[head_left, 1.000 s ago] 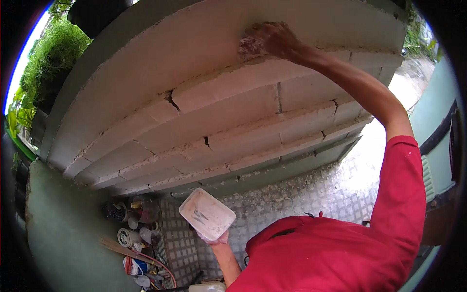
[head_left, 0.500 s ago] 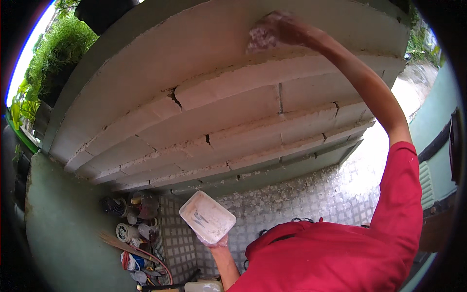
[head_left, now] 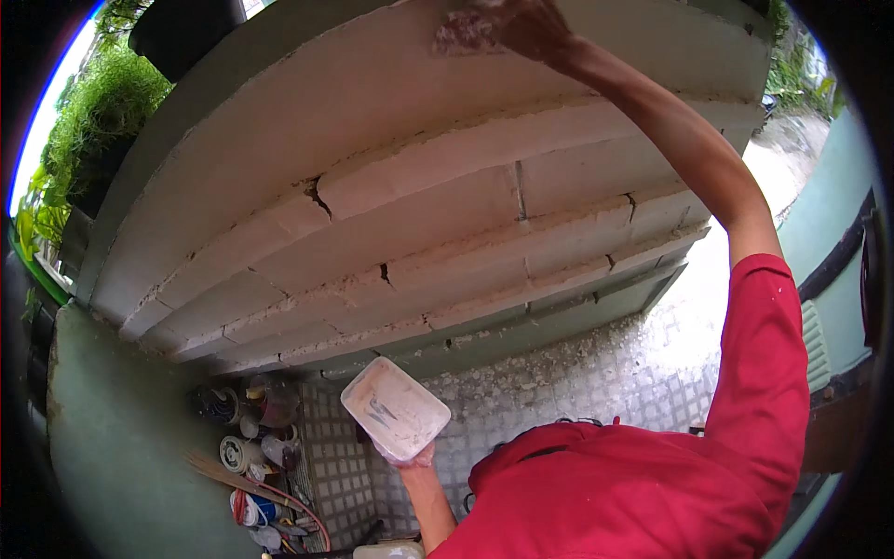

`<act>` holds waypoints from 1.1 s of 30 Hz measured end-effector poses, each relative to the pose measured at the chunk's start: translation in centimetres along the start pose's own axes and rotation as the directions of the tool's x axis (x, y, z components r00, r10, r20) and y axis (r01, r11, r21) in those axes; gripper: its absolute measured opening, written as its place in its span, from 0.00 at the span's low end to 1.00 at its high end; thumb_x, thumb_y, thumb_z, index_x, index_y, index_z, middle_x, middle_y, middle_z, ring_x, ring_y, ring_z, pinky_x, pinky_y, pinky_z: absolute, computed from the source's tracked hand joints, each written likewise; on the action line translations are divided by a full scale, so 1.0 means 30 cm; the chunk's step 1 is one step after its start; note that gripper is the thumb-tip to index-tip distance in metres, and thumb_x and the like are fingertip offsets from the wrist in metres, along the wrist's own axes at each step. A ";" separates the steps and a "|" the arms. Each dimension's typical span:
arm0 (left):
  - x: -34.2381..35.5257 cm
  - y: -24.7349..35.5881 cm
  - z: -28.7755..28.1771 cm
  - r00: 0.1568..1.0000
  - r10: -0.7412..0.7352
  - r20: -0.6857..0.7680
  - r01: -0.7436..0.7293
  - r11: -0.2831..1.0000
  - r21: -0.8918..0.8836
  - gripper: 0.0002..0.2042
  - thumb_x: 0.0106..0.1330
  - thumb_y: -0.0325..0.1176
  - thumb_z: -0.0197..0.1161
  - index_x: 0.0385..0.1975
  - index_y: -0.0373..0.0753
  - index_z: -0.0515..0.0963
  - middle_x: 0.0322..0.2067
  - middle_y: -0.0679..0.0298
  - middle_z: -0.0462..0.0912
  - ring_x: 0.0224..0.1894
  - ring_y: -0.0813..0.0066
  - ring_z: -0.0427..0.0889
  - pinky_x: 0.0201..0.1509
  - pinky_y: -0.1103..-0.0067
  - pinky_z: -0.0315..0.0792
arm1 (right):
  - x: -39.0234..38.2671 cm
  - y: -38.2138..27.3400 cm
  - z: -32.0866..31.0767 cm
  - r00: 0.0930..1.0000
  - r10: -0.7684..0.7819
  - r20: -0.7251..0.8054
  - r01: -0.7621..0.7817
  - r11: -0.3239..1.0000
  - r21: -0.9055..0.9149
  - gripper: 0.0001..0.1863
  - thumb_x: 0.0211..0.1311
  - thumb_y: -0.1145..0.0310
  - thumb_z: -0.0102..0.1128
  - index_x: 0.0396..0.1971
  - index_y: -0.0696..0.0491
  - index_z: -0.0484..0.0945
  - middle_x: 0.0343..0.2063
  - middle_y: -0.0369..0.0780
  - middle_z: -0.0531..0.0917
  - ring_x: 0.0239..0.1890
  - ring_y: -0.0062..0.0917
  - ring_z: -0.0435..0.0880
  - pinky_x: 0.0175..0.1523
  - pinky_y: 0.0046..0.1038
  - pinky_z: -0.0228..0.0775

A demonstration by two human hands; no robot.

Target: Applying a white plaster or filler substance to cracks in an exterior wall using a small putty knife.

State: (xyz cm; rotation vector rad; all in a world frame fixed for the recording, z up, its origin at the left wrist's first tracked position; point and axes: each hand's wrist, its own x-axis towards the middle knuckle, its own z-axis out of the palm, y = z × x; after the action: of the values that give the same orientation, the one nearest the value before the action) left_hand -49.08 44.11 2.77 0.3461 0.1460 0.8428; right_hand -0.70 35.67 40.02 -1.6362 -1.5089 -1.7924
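My left hand point(head_left: 421, 458) grips a white rectangular plastic tub point(head_left: 399, 410) from beneath its near end, fingers mostly hidden under it. The tub is tilted so its inside shows, smeared with pale paste and a grey streak. Up at the top of the view, my right arm reaches to the wall point(head_left: 419, 168). There my right hand point(head_left: 531, 28) is closed on a whitish, lumpy pad point(head_left: 466, 34) against the upper wall surface. Motion blurs the pad, and its kind is unclear. Pale stepped bands with cracks and ragged edges run across the wall.
Paint buckets point(head_left: 240, 455), jars and a bundle of sticks point(head_left: 219, 469) stand at lower left beside a green wall point(head_left: 121, 419). White crumbs litter the tiled floor point(head_left: 559, 382). Plants point(head_left: 102, 102) and a black pot point(head_left: 182, 33) sit at upper left.
My right hand has slid left and slightly upward along the wall with the pad. My left hand and the tub have hardly shifted; the whole view has tilted a little.
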 end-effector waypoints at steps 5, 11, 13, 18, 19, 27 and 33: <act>-0.017 -0.002 0.007 0.999 0.045 0.001 -0.045 0.999 0.009 0.28 0.68 0.52 0.48 0.66 0.50 0.60 0.65 0.63 0.64 0.64 0.55 0.66 0.64 0.52 0.63 | -0.033 -0.073 -0.091 0.909 0.154 0.386 -0.215 0.969 0.120 0.16 0.56 0.76 0.50 0.44 0.49 0.81 0.45 0.40 0.82 0.44 0.39 0.81 0.52 0.39 0.72; -0.026 0.003 -0.015 0.997 0.082 -0.008 -0.082 0.997 0.012 0.28 0.67 0.51 0.50 0.66 0.50 0.59 0.65 0.63 0.63 0.64 0.55 0.66 0.64 0.53 0.63 | -0.137 -0.039 0.075 0.901 0.058 0.430 -0.094 0.993 0.064 0.16 0.57 0.71 0.55 0.46 0.46 0.81 0.46 0.41 0.82 0.46 0.38 0.80 0.52 0.38 0.73; -0.010 0.004 -0.029 0.996 0.084 -0.036 -0.083 0.996 0.007 0.29 0.67 0.51 0.50 0.67 0.50 0.58 0.65 0.63 0.63 0.64 0.55 0.66 0.64 0.53 0.63 | -0.137 -0.039 0.117 0.960 0.007 0.281 -0.027 0.997 0.066 0.16 0.56 0.60 0.61 0.45 0.44 0.81 0.46 0.38 0.82 0.47 0.37 0.80 0.52 0.38 0.72; 0.002 0.001 -0.071 0.986 0.169 0.002 -0.168 0.977 0.132 0.29 0.67 0.52 0.50 0.67 0.51 0.58 0.65 0.63 0.63 0.64 0.55 0.65 0.64 0.53 0.63 | -0.027 -0.059 -0.039 0.964 0.101 0.244 -0.131 0.985 0.110 0.13 0.56 0.60 0.60 0.39 0.49 0.82 0.39 0.39 0.83 0.42 0.36 0.82 0.45 0.35 0.75; 0.008 -0.003 -0.061 0.987 0.162 0.008 -0.162 0.978 0.130 0.29 0.67 0.52 0.50 0.67 0.51 0.58 0.65 0.63 0.63 0.64 0.55 0.65 0.64 0.53 0.63 | -0.008 -0.049 -0.083 0.957 0.143 0.253 -0.156 0.987 0.033 0.12 0.57 0.60 0.60 0.36 0.50 0.81 0.38 0.39 0.83 0.39 0.34 0.82 0.41 0.33 0.77; 0.013 0.009 -0.025 1.000 0.015 -0.019 -0.015 1.000 0.013 0.28 0.67 0.53 0.51 0.65 0.51 0.62 0.63 0.63 0.67 0.63 0.55 0.68 0.62 0.53 0.67 | -0.228 0.002 -0.261 0.752 0.653 -0.087 -0.618 0.745 0.250 0.12 0.59 0.61 0.59 0.37 0.53 0.82 0.34 0.47 0.83 0.38 0.40 0.83 0.42 0.35 0.74; 0.021 0.042 -0.004 1.000 -0.018 -0.007 0.018 1.000 0.006 0.25 0.69 0.53 0.46 0.64 0.51 0.63 0.61 0.64 0.69 0.59 0.56 0.71 0.59 0.54 0.69 | -0.276 -0.167 -0.146 0.500 0.865 -0.030 -0.865 0.499 -0.050 0.12 0.59 0.63 0.53 0.32 0.55 0.81 0.33 0.50 0.82 0.35 0.46 0.82 0.40 0.41 0.75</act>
State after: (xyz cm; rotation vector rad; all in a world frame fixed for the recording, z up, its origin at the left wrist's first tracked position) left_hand -49.59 45.39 3.11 0.3469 0.1576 0.8258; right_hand -4.37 30.74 31.33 -1.8968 -0.3792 -1.2106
